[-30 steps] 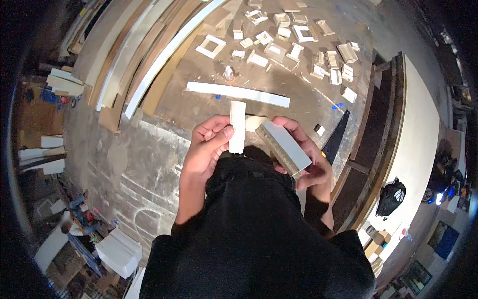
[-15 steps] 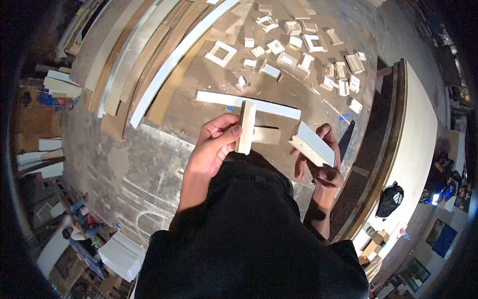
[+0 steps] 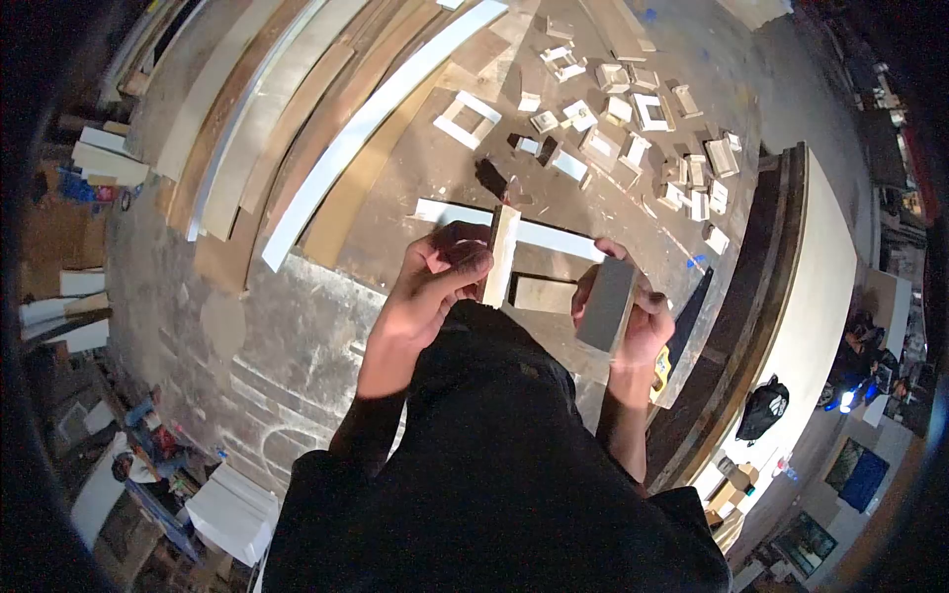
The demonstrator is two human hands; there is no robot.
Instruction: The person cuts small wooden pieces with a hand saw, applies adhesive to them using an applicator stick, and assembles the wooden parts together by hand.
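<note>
Above surface (image 3: pixel 623 222), before dark-clothed torso: left hand (image 3: pixel 433 287), thumb and fingers pinched on pale wood strip (image 3: pixel 503 255). Right hand (image 3: pixel 648 336), fingers curled around grey-faced block (image 3: pixel 606 306), apart from strip. Between hands, lower: short wood piece (image 3: pixel 546 295). Beyond: long white board (image 3: pixel 559 240). Near right hand: yellow-handled saw (image 3: pixel 695 304).

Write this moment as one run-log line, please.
left hand: holding pale narrow wooden block | right hand: holding grey-faced rectangular block | blocks: apart | beyond: long flat white strip

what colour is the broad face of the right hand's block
The block's face looks dark grey in this light; head view.
</note>
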